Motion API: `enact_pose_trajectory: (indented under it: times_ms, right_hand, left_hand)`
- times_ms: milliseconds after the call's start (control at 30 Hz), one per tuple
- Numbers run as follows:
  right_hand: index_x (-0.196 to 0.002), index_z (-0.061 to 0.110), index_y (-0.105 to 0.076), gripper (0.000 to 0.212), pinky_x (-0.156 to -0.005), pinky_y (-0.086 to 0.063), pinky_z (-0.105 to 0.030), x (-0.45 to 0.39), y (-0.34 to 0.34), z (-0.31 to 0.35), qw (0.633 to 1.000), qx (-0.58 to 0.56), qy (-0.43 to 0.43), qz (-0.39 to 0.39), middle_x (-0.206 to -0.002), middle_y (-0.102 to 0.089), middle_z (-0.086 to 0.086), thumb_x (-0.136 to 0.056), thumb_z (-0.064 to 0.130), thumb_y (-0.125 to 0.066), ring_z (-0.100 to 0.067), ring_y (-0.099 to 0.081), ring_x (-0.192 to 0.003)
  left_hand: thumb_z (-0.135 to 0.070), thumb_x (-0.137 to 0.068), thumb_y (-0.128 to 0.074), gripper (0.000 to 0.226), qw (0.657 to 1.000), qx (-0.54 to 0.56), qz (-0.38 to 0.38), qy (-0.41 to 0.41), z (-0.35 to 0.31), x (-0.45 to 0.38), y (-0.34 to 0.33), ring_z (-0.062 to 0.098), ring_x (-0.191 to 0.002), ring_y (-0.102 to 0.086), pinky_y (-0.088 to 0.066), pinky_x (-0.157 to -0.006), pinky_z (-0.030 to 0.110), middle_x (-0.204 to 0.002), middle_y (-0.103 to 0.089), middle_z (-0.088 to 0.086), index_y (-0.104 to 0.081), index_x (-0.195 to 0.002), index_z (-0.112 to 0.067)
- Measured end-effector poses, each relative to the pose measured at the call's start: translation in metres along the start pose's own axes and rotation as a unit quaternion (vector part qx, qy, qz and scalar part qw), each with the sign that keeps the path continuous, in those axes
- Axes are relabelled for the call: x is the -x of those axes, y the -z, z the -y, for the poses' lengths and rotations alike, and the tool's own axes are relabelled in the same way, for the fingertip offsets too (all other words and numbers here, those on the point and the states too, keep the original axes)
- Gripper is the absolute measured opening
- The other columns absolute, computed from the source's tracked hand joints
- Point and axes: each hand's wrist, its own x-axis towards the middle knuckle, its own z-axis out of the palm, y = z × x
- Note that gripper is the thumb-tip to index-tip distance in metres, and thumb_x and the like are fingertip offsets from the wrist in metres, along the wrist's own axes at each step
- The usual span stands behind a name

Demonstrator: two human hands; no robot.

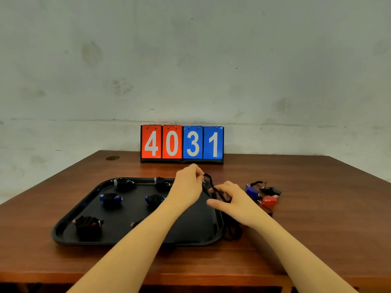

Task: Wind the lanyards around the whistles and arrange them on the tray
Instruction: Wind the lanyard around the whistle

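A black tray [69, 216] lies on the table's left half and holds several whistles wound in black lanyard, such as a blue one [111, 199] and a red one [88, 226]. Above the tray's right edge my left hand [187, 187] pinches the top of a black lanyard [211, 185]. My right hand [229, 199] pinches the same cord lower down, and its slack trails onto the table [231, 231]. The whistle on this cord is mostly hidden between my hands. Loose blue [251, 190], black [271, 190] and red [269, 200] whistles lie to the right.
A flip scoreboard [182, 143] reading 4031 stands at the table's back edge against the wall. The wooden table [317, 208] has bare surface on the right and along the front. A small round hole cover [112, 158] sits at the back left.
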Motion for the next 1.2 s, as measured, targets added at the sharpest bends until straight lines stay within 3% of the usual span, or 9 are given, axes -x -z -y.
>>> enact_pose_trajectory:
  times_ms: [133,367,467,600,667,767,933,1067,1200]
  right_hand:
    - [-0.109,0.027,-0.057,0.029,-0.076,-0.042,-0.018,-0.001,-0.005,0.016,1.000,0.002,0.008,-0.006,-0.102,-0.054,0.004,-0.082,0.036,-0.065,-0.008,-0.052,-0.091]
    - [-0.086,0.020,-0.067,0.017,-0.071,-0.034,-0.012,0.004,-0.003,0.035,0.998,0.059,0.016,-0.011,-0.093,-0.048,0.008,-0.083,0.036,-0.064,-0.004,-0.045,-0.089]
    - [-0.083,0.021,-0.064,0.015,-0.068,-0.039,-0.018,0.005,-0.002,0.041,0.994,0.103,0.002,-0.029,-0.079,-0.046,0.008,-0.085,0.035,-0.062,-0.004,-0.046,-0.074]
    - [-0.083,0.012,-0.067,0.017,-0.055,-0.039,-0.017,0.004,0.000,0.055,0.997,-0.012,-0.022,-0.067,-0.055,-0.052,0.006,-0.089,0.025,-0.059,0.001,-0.045,-0.045]
    - [-0.084,0.014,-0.068,0.014,-0.053,-0.042,-0.014,0.001,0.001,0.066,0.993,-0.074,-0.029,-0.091,-0.058,-0.059,0.004,-0.090,0.021,-0.057,0.001,-0.049,-0.047]
    - [-0.086,0.015,-0.069,0.014,-0.058,-0.046,-0.014,-0.004,0.006,0.081,0.977,-0.176,-0.018,-0.121,-0.067,-0.065,-0.001,-0.090,0.012,-0.056,-0.006,-0.057,-0.058]
    - [-0.089,0.017,-0.069,0.020,-0.059,-0.046,-0.009,-0.005,0.014,0.100,0.961,-0.230,0.026,-0.149,-0.076,-0.069,-0.001,-0.090,0.005,-0.053,0.001,-0.061,-0.061]
    - [-0.087,0.019,-0.071,0.019,-0.062,-0.046,-0.013,-0.001,0.018,0.102,0.956,-0.251,0.043,-0.148,-0.075,-0.070,0.004,-0.089,0.008,-0.055,-0.002,-0.062,-0.064]
    - [-0.087,0.017,-0.072,0.017,-0.076,-0.052,-0.027,0.005,0.022,0.098,0.951,-0.280,0.058,-0.116,-0.074,-0.071,0.000,-0.089,0.010,-0.057,-0.015,-0.068,-0.076]
  left_hand:
    - [-0.013,-0.095,-0.046,0.009,0.998,0.064,-0.028,-0.004,-0.003,0.002,0.028,0.004,-0.065,-0.053,-0.043,-0.062,0.014,-0.087,-0.062,0.000,-0.052,-0.102,-0.015]
    - [-0.006,-0.096,-0.040,0.017,0.994,0.033,-0.104,-0.024,0.006,0.012,0.070,0.006,-0.065,-0.051,-0.039,-0.058,0.009,-0.083,-0.056,0.000,-0.054,-0.102,-0.014]
    - [-0.005,-0.095,-0.042,0.017,0.994,0.036,-0.103,-0.017,0.011,0.019,0.081,0.009,-0.067,-0.055,-0.047,-0.064,0.013,-0.089,-0.058,0.003,-0.057,-0.100,-0.012]
    - [-0.006,-0.094,-0.045,0.019,0.996,0.026,-0.083,-0.006,0.015,0.025,0.087,0.012,-0.084,-0.059,-0.050,-0.080,0.019,-0.103,-0.059,0.000,-0.062,-0.101,-0.013]
    - [-0.008,-0.093,-0.047,0.020,0.998,0.007,-0.063,-0.004,0.018,0.028,0.088,0.010,-0.089,-0.058,-0.047,-0.082,0.017,-0.104,-0.059,-0.002,-0.063,-0.102,-0.014]
    - [-0.012,-0.093,-0.048,0.020,1.000,-0.017,-0.004,-0.015,0.022,0.034,0.088,0.002,-0.076,-0.053,-0.041,-0.064,0.008,-0.100,-0.058,-0.005,-0.063,-0.106,-0.016]
    - [-0.022,-0.089,-0.058,0.023,0.997,-0.004,0.072,-0.028,0.021,0.048,0.077,-0.001,-0.074,-0.052,-0.039,-0.058,0.006,-0.094,-0.059,-0.010,-0.061,-0.111,-0.019]
    - [-0.034,-0.079,-0.069,0.033,0.994,0.042,0.097,-0.030,0.010,0.050,0.051,0.003,-0.078,-0.052,-0.039,-0.065,0.011,-0.096,-0.058,-0.004,-0.060,-0.107,-0.019]
    - [-0.034,-0.080,-0.069,0.029,0.987,0.134,0.086,-0.017,-0.008,0.047,0.024,0.009,-0.079,-0.056,-0.041,-0.065,0.016,-0.089,-0.061,-0.001,-0.060,-0.099,-0.014]
